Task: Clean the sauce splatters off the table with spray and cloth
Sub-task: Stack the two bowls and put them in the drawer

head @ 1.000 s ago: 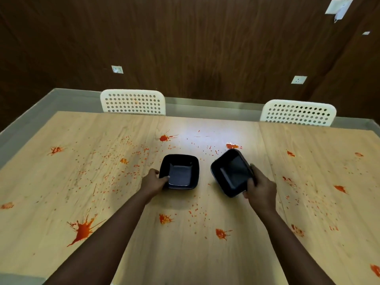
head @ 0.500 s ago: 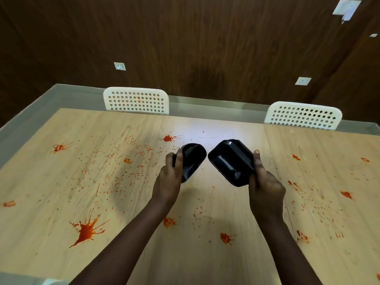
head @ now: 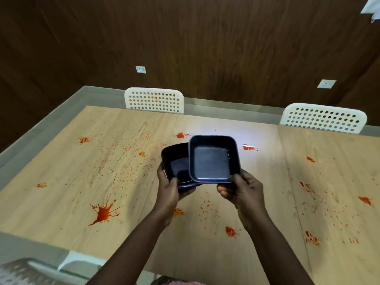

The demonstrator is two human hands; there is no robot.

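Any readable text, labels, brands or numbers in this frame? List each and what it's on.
None readable.
Two black dishes, one in the left hand and one in the right hand: no print or mark visible.
Wall sockets and: plain, any marking too small to tell.
White fitting at top right: cut off by the frame edge, no legible text.
Table and white chairs: no labels, only red sauce splatters.

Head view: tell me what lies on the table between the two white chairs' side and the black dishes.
In the head view, light wood table with two red sauce splatters: one just left of the dishes, one to their right.
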